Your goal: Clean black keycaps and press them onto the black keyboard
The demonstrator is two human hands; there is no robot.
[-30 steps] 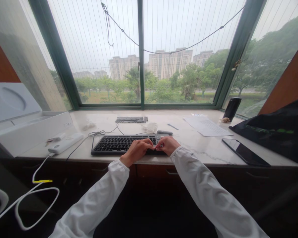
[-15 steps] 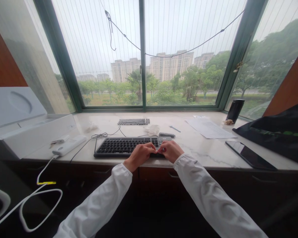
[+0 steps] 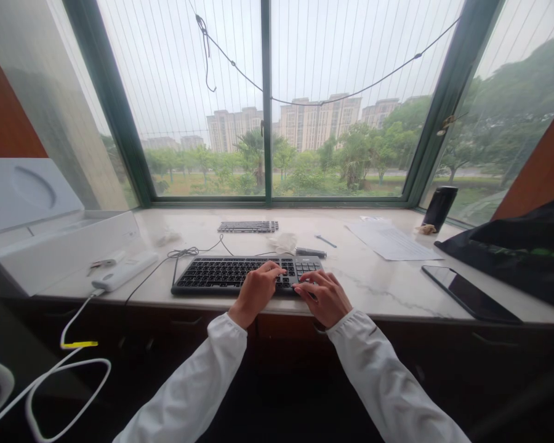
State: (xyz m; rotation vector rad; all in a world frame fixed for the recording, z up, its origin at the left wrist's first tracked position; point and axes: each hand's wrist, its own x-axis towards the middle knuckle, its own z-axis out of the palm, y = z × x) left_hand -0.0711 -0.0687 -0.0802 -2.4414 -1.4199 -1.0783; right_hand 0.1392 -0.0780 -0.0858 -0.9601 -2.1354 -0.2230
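Note:
A black keyboard [image 3: 216, 274] lies near the table's front edge; its main section shows bare key sockets, while keycaps sit on the number pad at its right end. My left hand [image 3: 257, 289] is over the keys right of the middle, index finger and thumb close together; anything between them is too small to make out. Over the number pad's lower left is my right hand [image 3: 325, 298], fingers spread and bent, tips at the keys. Behind the keyboard, rows of loose keycaps [image 3: 248, 226] are laid out. A dark stick-like object [image 3: 311, 252] rests just behind the number pad.
Crumpled clear plastic [image 3: 284, 242], a thin blue stick [image 3: 325, 240] and paper sheets [image 3: 390, 239] lie farther back. To the right are a phone [image 3: 468, 293], a black can [image 3: 440, 208] and a black bag [image 3: 512, 246]. An open white box [image 3: 78, 246] and white adapter [image 3: 122, 271] stand left.
My hands, whose fingertips met over the keyboard's lower right, have moved apart. The left fingers shifted up slightly; the right hand moved down and its fingers spread over the number pad.

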